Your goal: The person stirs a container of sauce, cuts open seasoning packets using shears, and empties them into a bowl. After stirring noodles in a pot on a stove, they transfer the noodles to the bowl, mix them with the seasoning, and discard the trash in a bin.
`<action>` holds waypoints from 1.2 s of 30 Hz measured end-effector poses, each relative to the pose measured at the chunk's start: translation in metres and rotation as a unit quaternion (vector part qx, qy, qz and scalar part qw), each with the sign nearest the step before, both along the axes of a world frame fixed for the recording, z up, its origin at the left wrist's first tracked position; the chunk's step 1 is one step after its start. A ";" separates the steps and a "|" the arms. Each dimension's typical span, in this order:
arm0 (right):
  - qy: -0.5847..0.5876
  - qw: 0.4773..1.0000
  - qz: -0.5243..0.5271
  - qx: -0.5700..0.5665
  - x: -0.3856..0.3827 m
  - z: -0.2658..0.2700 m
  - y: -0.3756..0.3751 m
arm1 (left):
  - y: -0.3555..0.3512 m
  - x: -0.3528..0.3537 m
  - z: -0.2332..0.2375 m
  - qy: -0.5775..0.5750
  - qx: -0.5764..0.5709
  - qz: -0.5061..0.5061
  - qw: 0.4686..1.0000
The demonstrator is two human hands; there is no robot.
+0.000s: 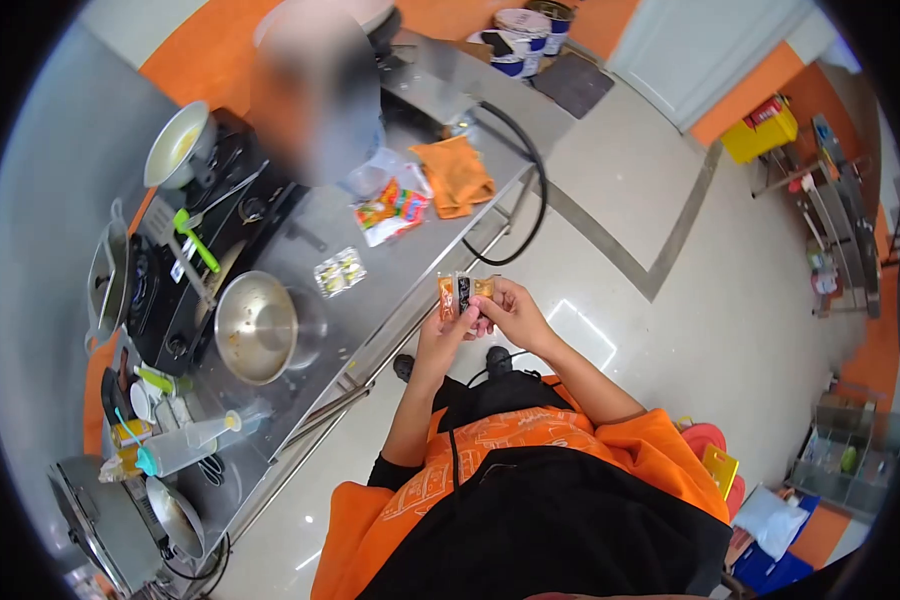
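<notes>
Both hands are held together over the floor, just off the front edge of the steel counter point(315, 375). My left hand point(446, 328) is closed around the lower left of some small packets point(457, 292), orange-brown with a black label. From the other side, my right hand point(513, 312) pinches the packets' right end. Fingers partly cover them, and I cannot read the print. On the counter beyond lie a small silver packet point(340, 272), a red and white food wrapper point(394, 208) and an orange cloth point(452, 176).
A steel bowl point(256, 328) sits near the black stove point(235, 215), where a green-handled tool point(198, 243) lies. A pale pan point(179, 147) and a lidded pot point(109, 275) stand behind. At lower left is a clear bottle point(185, 445). A black hose point(540, 185) loops off the counter.
</notes>
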State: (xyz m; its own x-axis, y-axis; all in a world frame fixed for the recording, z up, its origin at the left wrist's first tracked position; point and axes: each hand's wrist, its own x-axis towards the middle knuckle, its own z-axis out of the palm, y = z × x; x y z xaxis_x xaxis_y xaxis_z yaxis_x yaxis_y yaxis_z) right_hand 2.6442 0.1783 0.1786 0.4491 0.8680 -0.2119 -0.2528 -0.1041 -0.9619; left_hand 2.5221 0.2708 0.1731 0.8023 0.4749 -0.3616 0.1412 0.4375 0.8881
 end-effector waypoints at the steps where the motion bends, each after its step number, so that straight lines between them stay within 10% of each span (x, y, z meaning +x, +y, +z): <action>1: -0.004 0.999 -0.019 0.027 0.009 -0.005 -0.014 | -0.009 0.010 -0.006 0.001 -0.006 -0.001 1.000; 12: -0.188 0.973 0.029 -0.131 0.041 0.036 -0.090 | -0.046 0.044 0.026 0.010 0.113 -0.108 0.988; 15: -0.110 0.992 -0.002 -0.065 0.038 0.031 -0.086 | -0.041 0.042 0.019 0.050 0.058 -0.125 0.989; 21: -0.129 0.986 -0.016 0.103 0.044 0.019 -0.082 | -0.044 0.037 0.031 -0.087 0.307 -0.108 0.941; 26: -0.105 0.988 -0.023 -0.114 0.061 0.042 -0.081 | -0.047 0.029 0.039 -0.035 0.230 -0.081 0.969; 30: -0.143 0.979 -0.073 0.129 0.062 0.017 -0.074 | -0.046 0.028 0.049 -0.054 0.116 0.008 0.992; 36: -0.286 0.951 0.047 -0.104 0.085 0.051 -0.101 | -0.034 0.013 0.057 -0.215 -0.128 0.064 0.966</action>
